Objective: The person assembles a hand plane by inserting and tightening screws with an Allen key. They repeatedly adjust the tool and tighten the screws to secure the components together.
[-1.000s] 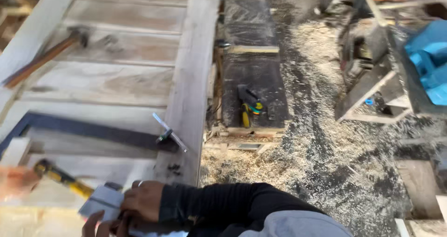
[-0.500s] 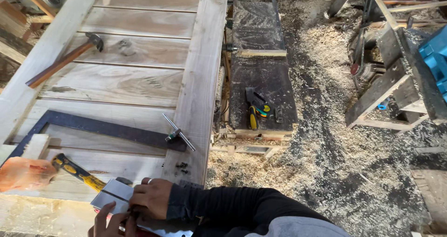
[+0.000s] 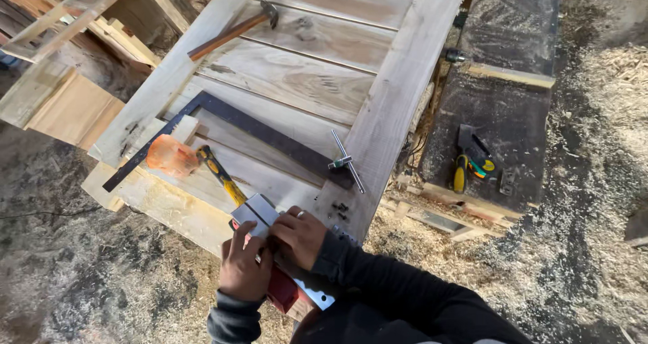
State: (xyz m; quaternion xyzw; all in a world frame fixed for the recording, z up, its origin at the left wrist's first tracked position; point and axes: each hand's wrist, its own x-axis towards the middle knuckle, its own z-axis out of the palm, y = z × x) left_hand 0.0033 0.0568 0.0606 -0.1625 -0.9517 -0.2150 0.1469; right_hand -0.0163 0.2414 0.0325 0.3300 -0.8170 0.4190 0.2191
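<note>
Both of my hands rest at the near corner of a pale wooden door panel. My left hand presses down on a flat grey metal plate, fingers spread over it. My right hand, a ring on one finger, curls over the same plate from the right. The plate's long strip runs back under my wrists, with a red block below it. A yellow-handled tool lies just beyond the plate, its tip hidden under it.
A black framing square lies across the panel, an orange translucent lump beside it. A hammer lies at the far left, a T-shaped metal tool and dark screws near the right rail. A dark bench holds hand tools. Sawdust covers the floor.
The view has swung left and down, so the door panel now sits further right. My left hand has come fully over the metal plate; my right hand stays on it.
</note>
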